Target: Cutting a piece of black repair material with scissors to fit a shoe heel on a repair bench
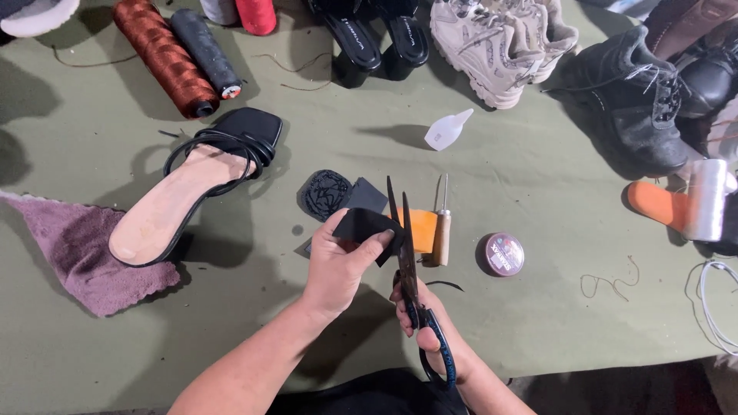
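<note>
While left hand pinches black piece, scissors cut.

awl and tin just right, sandal left, bare cloth lower right

Black strappy sandal lies on my green surface. Purple cloth left of sandal, thread spools above it. Awl, round tin right of sandal; beige sneakers, black boot far right.
</note>
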